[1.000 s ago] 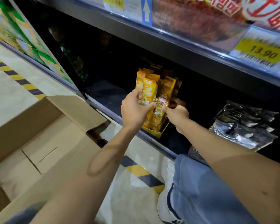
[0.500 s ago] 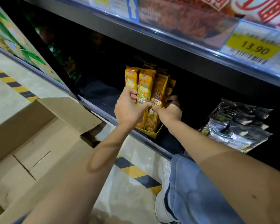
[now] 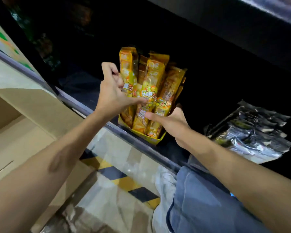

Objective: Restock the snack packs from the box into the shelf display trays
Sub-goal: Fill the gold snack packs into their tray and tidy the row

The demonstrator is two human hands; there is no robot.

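Several tall yellow-orange snack packs (image 3: 151, 84) stand upright in a low yellow display tray (image 3: 154, 140) at the front of a dark lower shelf. My left hand (image 3: 113, 93) grips the leftmost packs from the left, thumb across their fronts and fingers curled behind. My right hand (image 3: 171, 122) holds the right side of the bunch low down, with its thumb on the front of the packs and its fingers hidden behind them. The open cardboard box (image 3: 23, 125) sits on the floor to the left, its inside mostly out of view.
Silver-black foil packs (image 3: 252, 132) lie on the same shelf to the right. The shelf's metal front rail (image 3: 94, 113) runs diagonally under my hands. Yellow-black hazard tape (image 3: 124, 180) crosses the floor. My blue-jeaned knee (image 3: 200, 199) is below the shelf. Dark packs (image 3: 45, 47) fill the far left.
The view has dropped and moved closer, so the upper shelf's price tags have left the frame. Both hands stay on the packs; my right hand has slid lower along the bunch.
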